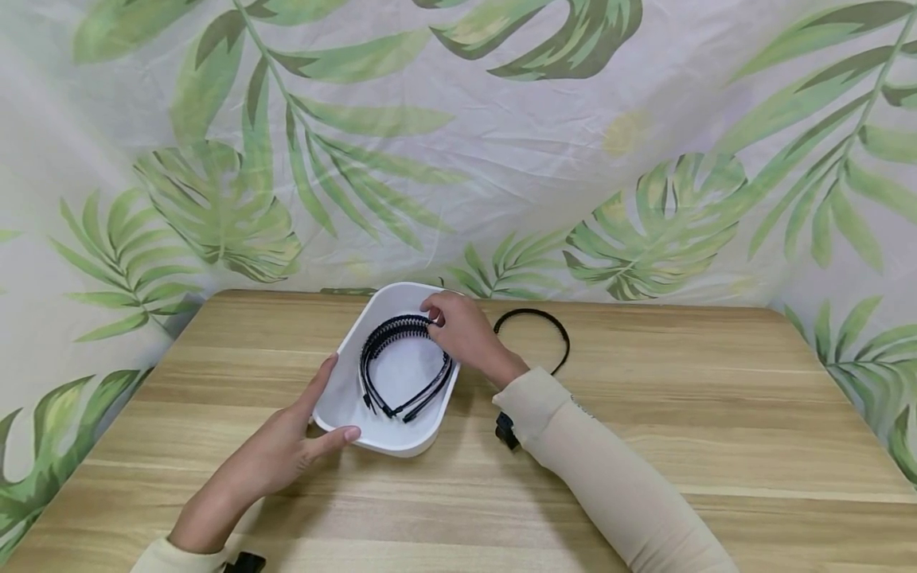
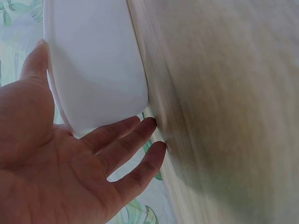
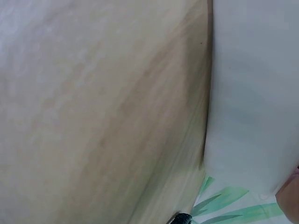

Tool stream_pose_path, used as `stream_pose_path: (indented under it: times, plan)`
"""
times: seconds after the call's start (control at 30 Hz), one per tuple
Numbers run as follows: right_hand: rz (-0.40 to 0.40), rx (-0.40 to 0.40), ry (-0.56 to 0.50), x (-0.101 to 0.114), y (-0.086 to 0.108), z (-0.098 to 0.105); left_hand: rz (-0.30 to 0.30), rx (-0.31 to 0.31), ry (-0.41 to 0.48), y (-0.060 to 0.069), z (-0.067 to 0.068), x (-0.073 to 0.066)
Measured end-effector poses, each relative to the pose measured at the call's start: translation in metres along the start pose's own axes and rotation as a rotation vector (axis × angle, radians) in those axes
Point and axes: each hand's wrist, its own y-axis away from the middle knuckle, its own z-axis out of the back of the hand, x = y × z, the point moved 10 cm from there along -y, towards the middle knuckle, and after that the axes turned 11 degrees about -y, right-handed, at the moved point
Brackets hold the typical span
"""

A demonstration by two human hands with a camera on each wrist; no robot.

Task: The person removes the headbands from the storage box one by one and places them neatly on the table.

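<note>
A white plastic bin (image 1: pixel 397 439) stands on the table, with several black toothed headbands (image 1: pixel 392 328) nested inside it. My right hand (image 1: pixel 464 333) reaches over the bin's far right rim and pinches one of the headbands near its top. With fingers extended, my left hand (image 1: pixel 286 446) rests against the bin's near left corner, thumb on the front rim. In the left wrist view the left hand's fingers (image 2: pixel 128 147) lie along the bin's outside, fairly straight. A separate black headband (image 1: pixel 533 312) lies on the table right of the bin, partly hidden behind the right wrist.
The wood-grain table (image 1: pixel 680 406) runs out to both sides of the bin. Behind it hangs a pale cloth (image 1: pixel 516 159) printed with green leaves, close to the table's back edge. A small black device (image 1: pixel 506 430) is worn at the right wrist.
</note>
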Motion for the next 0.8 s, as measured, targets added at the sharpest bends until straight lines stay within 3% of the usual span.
stream_pose_path:
  times: [0.8]
  plan:
    - [0.007, -0.032, -0.051, 0.0013, 0.0002, 0.0044, -0.002, 0.002, 0.006, -0.0008, 0.0022, -0.0009]
